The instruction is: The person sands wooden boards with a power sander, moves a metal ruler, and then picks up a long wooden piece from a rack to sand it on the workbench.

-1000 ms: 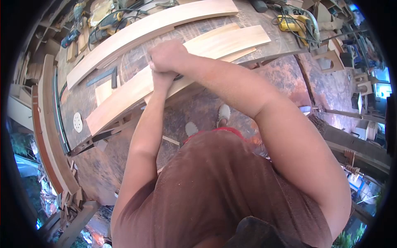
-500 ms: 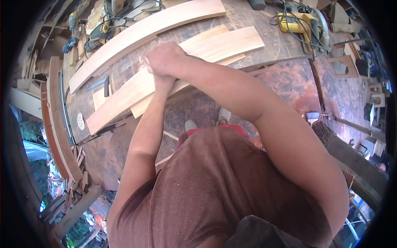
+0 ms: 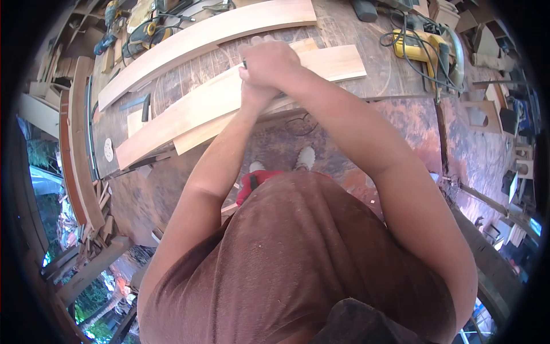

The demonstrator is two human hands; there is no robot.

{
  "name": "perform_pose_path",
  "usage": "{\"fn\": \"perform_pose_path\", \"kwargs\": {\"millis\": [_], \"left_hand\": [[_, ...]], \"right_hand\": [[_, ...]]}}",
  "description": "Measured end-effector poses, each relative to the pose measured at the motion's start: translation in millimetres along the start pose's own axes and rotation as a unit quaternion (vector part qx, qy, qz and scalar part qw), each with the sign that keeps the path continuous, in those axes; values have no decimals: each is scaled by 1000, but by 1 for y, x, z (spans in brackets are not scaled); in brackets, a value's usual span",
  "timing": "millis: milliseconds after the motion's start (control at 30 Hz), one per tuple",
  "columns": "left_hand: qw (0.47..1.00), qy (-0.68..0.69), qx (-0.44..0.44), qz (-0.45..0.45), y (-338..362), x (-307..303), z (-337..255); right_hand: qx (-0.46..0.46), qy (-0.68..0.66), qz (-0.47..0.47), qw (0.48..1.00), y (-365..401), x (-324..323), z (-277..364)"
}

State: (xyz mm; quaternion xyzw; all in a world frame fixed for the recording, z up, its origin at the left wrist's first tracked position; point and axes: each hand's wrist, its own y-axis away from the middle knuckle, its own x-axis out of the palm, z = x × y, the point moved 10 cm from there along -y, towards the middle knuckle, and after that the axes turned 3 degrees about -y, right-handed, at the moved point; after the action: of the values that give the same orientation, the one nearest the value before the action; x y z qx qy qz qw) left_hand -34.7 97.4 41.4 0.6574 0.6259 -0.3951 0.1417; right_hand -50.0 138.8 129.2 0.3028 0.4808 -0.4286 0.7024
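A pale curved wooden board (image 3: pixel 189 109) lies on the workbench, over another pale piece of wood (image 3: pixel 197 136) that juts out on its near side. My right hand (image 3: pixel 270 60) is closed, on top of the board near its middle. My left hand (image 3: pixel 258 94) is pressed close under and beside it, with its fingers mostly hidden. A small dark bit of something (image 3: pixel 245 64) shows between the hands; I cannot make out what it is. Farther back lies a longer curved board (image 3: pixel 206 43).
A dark-bladed square (image 3: pixel 146 109) and a perforated white disc (image 3: pixel 108 150) lie on the left. A yellow corded power tool (image 3: pixel 415 51) sits at the right, its cable looped. More power tools (image 3: pixel 140 43) stand at the back left. Timber (image 3: pixel 80 143) leans along the left side.
Both hands have moved together to the right and away from me along the board. The whole view has shifted slightly. The boards look about the same relative to each other.
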Motion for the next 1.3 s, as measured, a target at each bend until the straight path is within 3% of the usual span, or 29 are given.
{"fn": "perform_pose_path", "kwargs": {"millis": [133, 267, 400, 500, 633, 833, 1100, 1300], "left_hand": [[997, 20, -43, 58, -4, 39, 11], [990, 119, -69, 39, -11, 50, -9], [984, 158, -55, 55, -25, 73, -30], [983, 169, -41, 54, -27, 93, -44], [984, 170, -22, 44, -47, 120, -54], [979, 200, -12, 35, -63, 137, -91], [986, 164, 36, 6, -74, 155, -117], [984, 178, 3, 1, -59, 125, -95]], "right_hand": [[19, 31, -10, 999, 8, -8, -30], [56, 36, -18, 998, 17, -17, -61], [69, 55, -74, 993, 28, -31, -93], [103, 31, -21, 994, 39, -41, -111], [103, 45, -89, 990, 43, -47, -153], [124, 83, -91, 985, 58, -65, -193], [113, 107, -124, 980, 68, -78, -222], [83, 123, -104, 983, 55, -68, -186]]}}
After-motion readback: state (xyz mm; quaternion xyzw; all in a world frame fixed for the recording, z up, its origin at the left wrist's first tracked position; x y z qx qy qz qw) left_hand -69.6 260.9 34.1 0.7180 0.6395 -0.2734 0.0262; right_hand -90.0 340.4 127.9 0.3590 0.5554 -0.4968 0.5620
